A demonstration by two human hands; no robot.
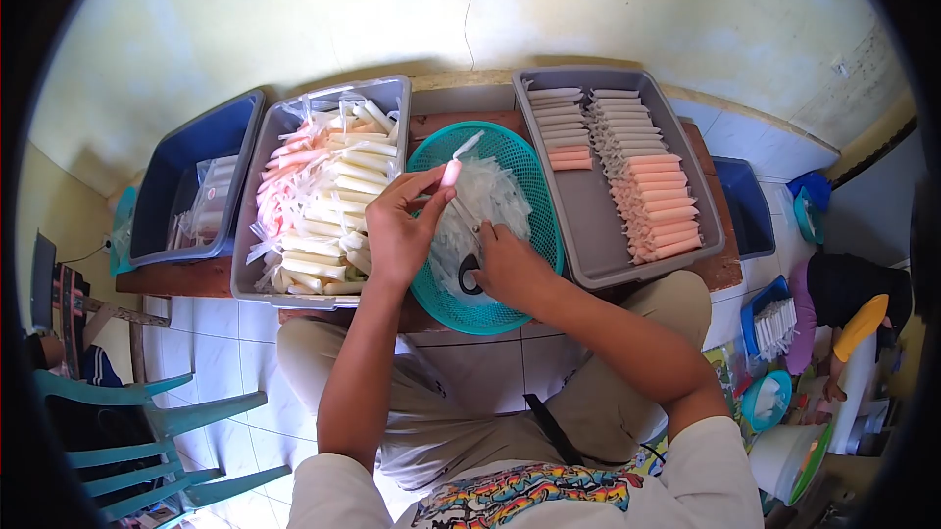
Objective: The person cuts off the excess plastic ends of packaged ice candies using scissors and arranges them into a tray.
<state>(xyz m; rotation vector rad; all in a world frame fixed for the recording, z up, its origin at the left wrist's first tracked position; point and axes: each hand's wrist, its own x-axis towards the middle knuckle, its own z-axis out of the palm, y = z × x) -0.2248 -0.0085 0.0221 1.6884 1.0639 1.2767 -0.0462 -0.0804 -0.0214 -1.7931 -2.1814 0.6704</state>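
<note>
My left hand (404, 225) pinches a pink ice pop (451, 174) in a clear plastic sleeve, its twisted tail pointing up and to the right. My right hand (515, 269) is closed around scissors (470, 276) with a black handle, just below the pop. Both hands are over a teal mesh basket (547, 198) that holds a heap of clear plastic scraps (495, 194). On the left, a grey tray (402, 98) is piled with pink and cream ice pops (343, 196) with long plastic tails. In the right grey tray (598, 225), pink and whitish pops (659, 191) lie in neat rows.
The trays and basket rest on a low wooden bench (186, 279) against the wall. A dark blue bin (162, 205) with packed pops stands far left, and another blue bin (742, 205) sits far right. Green plastic chairs (176, 421) are at lower left. Another person (848, 299) bends at right.
</note>
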